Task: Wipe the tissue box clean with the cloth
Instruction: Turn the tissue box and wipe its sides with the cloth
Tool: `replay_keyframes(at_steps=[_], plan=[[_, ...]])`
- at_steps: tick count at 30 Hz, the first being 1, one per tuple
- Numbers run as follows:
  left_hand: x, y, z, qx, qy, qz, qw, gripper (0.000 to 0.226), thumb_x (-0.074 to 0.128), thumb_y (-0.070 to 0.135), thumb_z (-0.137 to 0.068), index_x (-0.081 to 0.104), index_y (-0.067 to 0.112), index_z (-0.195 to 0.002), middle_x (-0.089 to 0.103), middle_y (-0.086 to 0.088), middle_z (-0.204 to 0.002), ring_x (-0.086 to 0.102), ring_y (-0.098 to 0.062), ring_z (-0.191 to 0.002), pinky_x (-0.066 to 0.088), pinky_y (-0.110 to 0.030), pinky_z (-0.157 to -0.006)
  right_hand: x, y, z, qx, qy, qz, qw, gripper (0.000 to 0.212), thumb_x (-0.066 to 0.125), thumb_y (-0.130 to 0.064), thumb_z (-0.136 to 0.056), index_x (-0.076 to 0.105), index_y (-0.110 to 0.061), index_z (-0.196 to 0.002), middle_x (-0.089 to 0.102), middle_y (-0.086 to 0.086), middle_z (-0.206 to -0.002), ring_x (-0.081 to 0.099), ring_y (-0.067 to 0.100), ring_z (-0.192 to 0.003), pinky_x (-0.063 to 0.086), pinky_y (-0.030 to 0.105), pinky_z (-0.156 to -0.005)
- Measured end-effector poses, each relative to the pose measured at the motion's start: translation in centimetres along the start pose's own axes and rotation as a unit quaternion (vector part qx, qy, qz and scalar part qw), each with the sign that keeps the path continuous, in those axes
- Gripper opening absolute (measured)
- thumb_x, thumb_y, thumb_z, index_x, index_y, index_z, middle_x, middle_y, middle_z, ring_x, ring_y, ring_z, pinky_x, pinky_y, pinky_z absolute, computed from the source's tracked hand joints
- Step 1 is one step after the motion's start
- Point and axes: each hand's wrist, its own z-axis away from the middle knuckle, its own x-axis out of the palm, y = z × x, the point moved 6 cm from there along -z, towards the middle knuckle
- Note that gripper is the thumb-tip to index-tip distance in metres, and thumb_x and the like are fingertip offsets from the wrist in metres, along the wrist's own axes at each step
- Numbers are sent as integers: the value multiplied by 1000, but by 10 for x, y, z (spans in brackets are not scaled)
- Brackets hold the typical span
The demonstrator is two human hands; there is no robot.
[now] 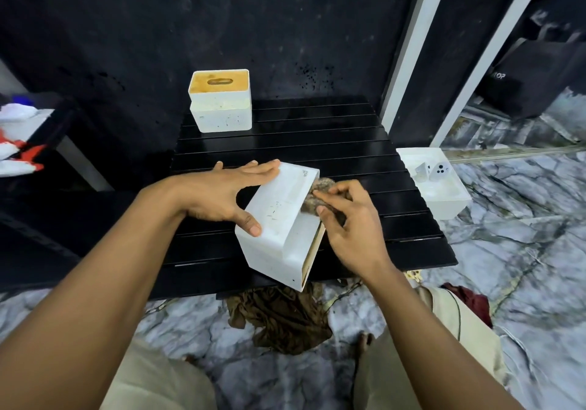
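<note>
Black slatted table (317,143) sitting on a marble-look floor (523,251), dark wall behind, that's the setup from the head camera.

The tissue box (279,219) is sitting dead centre of the frame at the near edge of the table, tipped over and angled, with its wooden lid edge pointing toward the lower right. The left hand (222,194) is bracing it: fingers are lying straight along the far corner and the thumb is pressing on the near white face, so it's spread wide, not wrapped round. The right hand (345,225) is bunching the brownish cloth (317,194) in curled fingers and pushing it against the right-hand side of the box.

Handling-wise, I'm guessing the box is hollow hard plastic, so it's stiff but light, and smooth enough to be skating around on those slats if nobody's pinning it. Spanning the broad white faces like that seems the safest hold; I'd be staying off the lid side, since it looks like it could slide loose. The cloth is soft and needs wadding up to get any pressure.

A second box (221,105) is standing at the upper middle, a white tray (434,181) is sitting at the right, and a brown rag (282,317) is lying on the floor below.
</note>
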Motion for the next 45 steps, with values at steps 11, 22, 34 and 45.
replay_keyframes(at_steps=[11, 22, 34, 45], plan=[[2, -8, -3, 9, 15, 19, 1000, 113, 78, 51, -72, 1, 40, -154, -11, 39, -152, -15, 9, -142, -23, -48, -114, 15, 19, -5, 18, -15, -106, 994, 19, 63, -30, -88, 70, -35, -104, 57, -29, -123, 34, 0, -138, 16, 47, -120], [-3, -13, 0, -27, 11, 5, 1000, 114, 72, 62, -67, -1, 45, -153, -15, 48, -141, -16, 8, -141, -21, -58, -113, 7, 20, -28, -14, -56, 129, 990, 39, 59, -33, -93, 56, -39, -131, 55, -23, -135, 22, 9, -145, 2, 55, -116], [-1, -9, 1, -22, 12, 13, 1000, 111, 72, 57, -72, -3, 44, -153, -15, 38, -152, -16, 8, -142, -23, -55, -113, 22, 9, -31, 3, -11, 143, 990, 33, 63, -38, -90, 65, -36, -123, 61, -17, -130, 31, 12, -140, 16, 52, -110], [3, -11, 2, -13, 20, 44, 999, 112, 70, 60, -67, -2, 45, -153, -13, 39, -152, -15, 8, -142, -24, -55, -112, 14, 7, -19, 27, 106, 119, 987, 20, 71, -36, -82, 73, -28, -100, 70, -16, -105, 45, 8, -130, 18, 47, -110]])
